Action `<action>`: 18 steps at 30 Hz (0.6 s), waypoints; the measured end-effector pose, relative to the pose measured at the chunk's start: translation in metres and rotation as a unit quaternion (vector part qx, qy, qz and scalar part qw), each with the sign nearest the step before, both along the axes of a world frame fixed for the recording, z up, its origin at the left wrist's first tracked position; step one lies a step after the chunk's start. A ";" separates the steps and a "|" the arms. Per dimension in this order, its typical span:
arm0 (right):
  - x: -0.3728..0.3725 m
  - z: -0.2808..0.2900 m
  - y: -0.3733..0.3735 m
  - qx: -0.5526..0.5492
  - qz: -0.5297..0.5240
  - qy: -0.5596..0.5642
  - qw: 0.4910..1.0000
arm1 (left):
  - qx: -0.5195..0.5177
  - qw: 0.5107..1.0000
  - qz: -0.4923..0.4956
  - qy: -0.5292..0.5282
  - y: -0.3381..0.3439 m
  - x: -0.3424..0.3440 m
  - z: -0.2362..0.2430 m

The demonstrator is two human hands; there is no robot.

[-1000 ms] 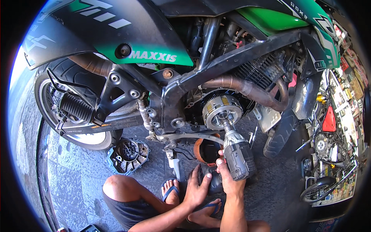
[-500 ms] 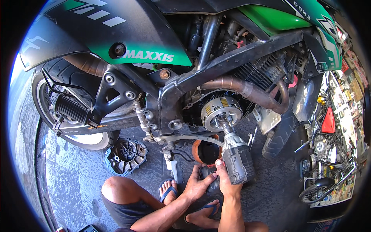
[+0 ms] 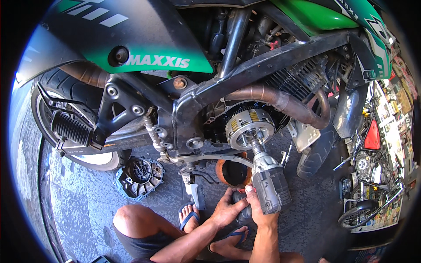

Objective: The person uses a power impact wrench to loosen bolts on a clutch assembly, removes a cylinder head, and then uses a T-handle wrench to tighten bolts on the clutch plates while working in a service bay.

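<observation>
A black and grey cordless impact wrench (image 3: 272, 189) points up at the exposed clutch (image 3: 250, 128) in the motorcycle's engine. Its socket end meets the middle of the clutch, among the bolt posts; the exact contact is hard to see. My right hand (image 3: 263, 214) is wrapped around the wrench's handle, thumb on top. Closed on the dark lower part of the same tool is my left hand (image 3: 229, 211), beside the right one. An orange-brown round container (image 3: 224, 173) with a dark inside sits under the engine, just beyond my hands.
A removed engine cover (image 3: 141, 174) lies on the tiled floor to the left, near the rear wheel (image 3: 103, 160). The side stand (image 3: 195, 193) reaches down ahead of my sandalled foot (image 3: 189, 218). A copper-coloured exhaust pipe (image 3: 280, 103) curves above the clutch. Motorcycle parts (image 3: 366, 166) stand at the right.
The motorcycle has shifted slightly left in view. Both hands keep their hold on the impact wrench, and its socket end stays at the clutch.
</observation>
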State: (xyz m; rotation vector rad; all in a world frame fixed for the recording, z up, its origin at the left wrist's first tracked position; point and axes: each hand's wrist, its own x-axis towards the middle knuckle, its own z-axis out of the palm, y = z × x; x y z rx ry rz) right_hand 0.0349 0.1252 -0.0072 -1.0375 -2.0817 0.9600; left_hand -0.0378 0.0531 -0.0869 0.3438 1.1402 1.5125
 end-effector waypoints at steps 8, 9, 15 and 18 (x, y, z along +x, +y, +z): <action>-0.002 -0.006 0.002 0.037 -0.004 -0.027 0.999 | 0.009 1.000 0.026 0.001 0.001 0.002 -0.008; -0.002 -0.008 0.002 0.020 -0.009 -0.024 0.999 | 0.001 1.000 0.023 0.004 0.001 0.001 -0.008; -0.009 -0.009 0.005 -0.025 -0.020 0.015 0.999 | -0.028 1.000 0.009 0.006 0.003 -0.010 0.003; -0.021 0.001 0.005 -0.071 -0.006 0.077 0.994 | -0.036 0.999 0.013 0.021 0.004 -0.012 0.001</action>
